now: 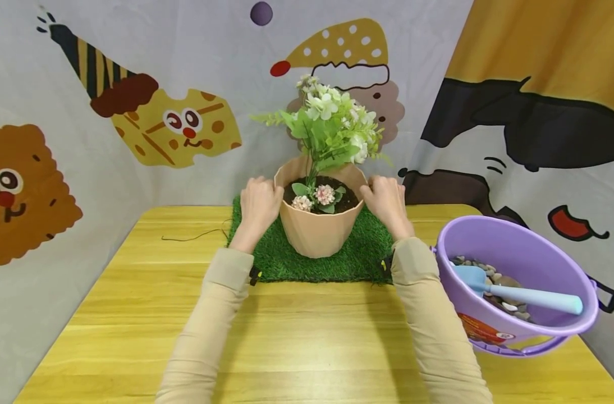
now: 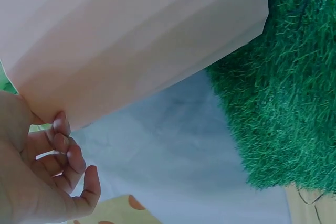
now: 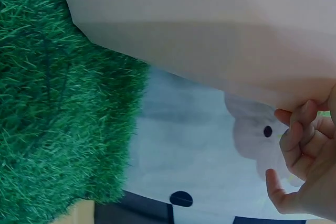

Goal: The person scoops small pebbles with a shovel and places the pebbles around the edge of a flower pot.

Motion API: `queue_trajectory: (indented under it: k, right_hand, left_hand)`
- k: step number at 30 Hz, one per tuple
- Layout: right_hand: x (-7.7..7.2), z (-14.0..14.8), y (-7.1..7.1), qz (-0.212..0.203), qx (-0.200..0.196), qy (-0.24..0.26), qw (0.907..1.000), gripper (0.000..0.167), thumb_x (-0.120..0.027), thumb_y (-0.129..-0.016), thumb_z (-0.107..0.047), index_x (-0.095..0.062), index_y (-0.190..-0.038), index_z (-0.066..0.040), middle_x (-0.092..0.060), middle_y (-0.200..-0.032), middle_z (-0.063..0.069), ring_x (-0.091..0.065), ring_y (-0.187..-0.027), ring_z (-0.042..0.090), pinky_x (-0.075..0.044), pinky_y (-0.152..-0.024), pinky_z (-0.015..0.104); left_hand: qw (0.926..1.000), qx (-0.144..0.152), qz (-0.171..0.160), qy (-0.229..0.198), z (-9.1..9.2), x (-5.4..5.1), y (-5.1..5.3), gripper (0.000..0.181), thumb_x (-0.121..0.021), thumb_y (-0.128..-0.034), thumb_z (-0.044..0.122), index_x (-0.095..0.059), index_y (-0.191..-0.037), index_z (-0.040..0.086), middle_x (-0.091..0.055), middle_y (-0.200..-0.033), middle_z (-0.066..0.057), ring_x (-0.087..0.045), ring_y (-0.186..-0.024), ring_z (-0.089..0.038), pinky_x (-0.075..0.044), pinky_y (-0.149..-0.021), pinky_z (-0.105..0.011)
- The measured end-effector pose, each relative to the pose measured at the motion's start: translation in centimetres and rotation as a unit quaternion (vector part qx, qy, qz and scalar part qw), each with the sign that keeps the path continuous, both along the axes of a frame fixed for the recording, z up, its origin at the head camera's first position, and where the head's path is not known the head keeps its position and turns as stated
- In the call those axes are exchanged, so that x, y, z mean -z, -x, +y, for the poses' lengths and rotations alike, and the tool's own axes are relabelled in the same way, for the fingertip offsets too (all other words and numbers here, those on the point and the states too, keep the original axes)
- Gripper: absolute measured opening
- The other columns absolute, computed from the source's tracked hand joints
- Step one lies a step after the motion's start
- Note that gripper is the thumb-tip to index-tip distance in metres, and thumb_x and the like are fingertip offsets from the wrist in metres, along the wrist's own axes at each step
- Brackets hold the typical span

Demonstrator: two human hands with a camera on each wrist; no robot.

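A peach faceted pot (image 1: 319,233) stands on a green turf mat (image 1: 307,269), holding dark soil, a leafy plant with white flowers (image 1: 332,120) and small pink blooms (image 1: 324,194). My left hand (image 1: 259,207) pinches the pot's left rim, and my right hand (image 1: 388,202) pinches the right rim. In the left wrist view, thumb and fingertips of the left hand (image 2: 50,166) meet at the edge of the pot (image 2: 131,40). The right wrist view has the right hand (image 3: 310,156) gripping the pot's (image 3: 199,30) rim, its little finger held away.
At the right of the wooden table (image 1: 307,336) stands a purple bucket (image 1: 519,241) with pebbles (image 1: 509,306) and a blue trowel (image 1: 534,297) inside. A thin dark wire (image 1: 191,238) lies left of the mat. Behind the table hangs a printed cartoon cloth (image 1: 196,56).
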State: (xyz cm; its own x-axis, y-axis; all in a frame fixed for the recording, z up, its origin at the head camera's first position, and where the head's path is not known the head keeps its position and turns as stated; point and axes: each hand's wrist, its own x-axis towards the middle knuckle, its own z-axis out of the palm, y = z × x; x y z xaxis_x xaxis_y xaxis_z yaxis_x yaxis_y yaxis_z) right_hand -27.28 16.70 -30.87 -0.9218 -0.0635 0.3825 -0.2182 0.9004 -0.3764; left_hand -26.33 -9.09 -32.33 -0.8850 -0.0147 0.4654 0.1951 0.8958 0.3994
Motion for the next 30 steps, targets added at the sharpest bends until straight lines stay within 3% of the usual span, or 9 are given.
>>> queue_trajectory:
  k: [5, 9, 13, 18, 20, 22, 25, 30]
  right_hand:
    - [0.6, 0.2, 0.3, -0.007, 0.002, 0.005, 1.0000, 0.032, -0.044, -0.090, -0.016, -0.037, -0.059, -0.013, -0.031, -0.052, 0.001, -0.028, -0.050, 0.020, -0.025, -0.054, 0.030]
    - [0.7, 0.1, 0.3, -0.028, 0.006, 0.027, 0.9992, 0.030, -0.044, -0.091, -0.019, -0.040, -0.062, -0.012, -0.033, -0.054, 0.002, -0.030, -0.048, 0.020, -0.028, -0.048, 0.030]
    - [1.0, 0.2, 0.0, -0.069, 0.014, 0.068, 0.9952, 0.025, -0.042, -0.092, -0.025, -0.055, -0.080, -0.007, -0.050, -0.066, 0.009, -0.042, -0.055, 0.022, -0.035, -0.050, 0.031]
    - [1.3, 0.2, -0.6, -0.091, 0.026, 0.095, 0.9909, 0.039, -0.041, -0.095, -0.033, -0.059, -0.118, -0.007, -0.066, -0.106, 0.015, -0.062, -0.084, 0.029, -0.049, -0.068, 0.039]
    - [1.3, 0.1, -1.0, -0.079, 0.032, 0.100, 0.9913, 0.042, -0.043, -0.096, -0.036, -0.058, -0.122, -0.007, -0.066, -0.107, 0.016, -0.064, -0.087, 0.031, -0.051, -0.071, 0.042]
    - [1.2, -0.2, -1.6, -0.057, 0.037, 0.102, 0.9924, 0.043, -0.045, -0.096, -0.036, -0.056, -0.124, -0.006, -0.066, -0.108, 0.016, -0.063, -0.089, 0.031, -0.051, -0.072, 0.045]
    - [0.4, -0.7, -3.4, -0.019, 0.038, 0.094, 0.9947, 0.044, -0.048, -0.096, -0.036, -0.053, -0.127, -0.005, -0.063, -0.113, 0.016, -0.061, -0.096, 0.033, -0.051, -0.078, 0.047]
    - [-1.8, -0.4, -8.4, 0.034, -0.003, 0.050, 0.9982, 0.045, -0.053, -0.094, -0.029, -0.050, -0.131, -0.004, -0.058, -0.120, 0.018, -0.054, -0.108, 0.036, -0.047, -0.086, 0.051]
  left_hand:
    - [0.9999, -0.005, -0.014, -0.005, 0.1, 0.5, 0.1, 0.035, -0.043, -0.0915, 0.018, -0.042, -0.057, 0.011, -0.054, -0.074, -0.012, -0.052, -0.074, -0.032, -0.047, -0.062, -0.046]
    - [0.9992, -0.002, -0.010, -0.038, 0.0, 0.8, -0.1, 0.035, -0.044, -0.0893, 0.017, -0.036, -0.055, 0.013, -0.041, -0.064, -0.007, -0.041, -0.060, -0.025, -0.037, -0.052, -0.034]
    - [0.9964, -0.012, -0.024, -0.081, 0.0, 1.1, -0.4, 0.037, -0.047, -0.0895, 0.021, -0.033, -0.056, 0.015, -0.030, -0.058, -0.003, -0.030, -0.052, -0.020, -0.024, -0.048, -0.028]
    - [0.9935, -0.029, -0.061, -0.092, 0.0, 1.3, -1.0, 0.032, -0.048, -0.0926, 0.035, -0.050, -0.070, 0.013, -0.049, -0.063, -0.005, -0.047, -0.055, -0.023, -0.033, -0.048, -0.029]
    - [0.9918, -0.028, -0.075, -0.100, 0.1, 1.3, -1.4, 0.032, -0.046, -0.0932, 0.041, -0.055, -0.082, 0.012, -0.059, -0.073, -0.008, -0.055, -0.062, -0.026, -0.041, -0.052, -0.033]
    - [0.9901, -0.024, -0.084, -0.110, 0.3, 1.3, -1.8, 0.035, -0.044, -0.0940, 0.043, -0.057, -0.094, 0.011, -0.064, -0.084, -0.011, -0.059, -0.069, -0.029, -0.047, -0.057, -0.038]
    - [0.9883, -0.027, -0.068, -0.133, 0.8, 1.4, -2.5, 0.039, -0.043, -0.0947, 0.042, -0.055, -0.108, 0.008, -0.065, -0.100, -0.015, -0.061, -0.083, -0.034, -0.050, -0.070, -0.045]
    - [0.9873, -0.027, 0.016, -0.156, 2.6, 1.0, -3.7, 0.041, -0.045, -0.0942, 0.034, -0.051, -0.121, 0.004, -0.057, -0.118, -0.017, -0.050, -0.109, -0.037, -0.044, -0.088, -0.051]
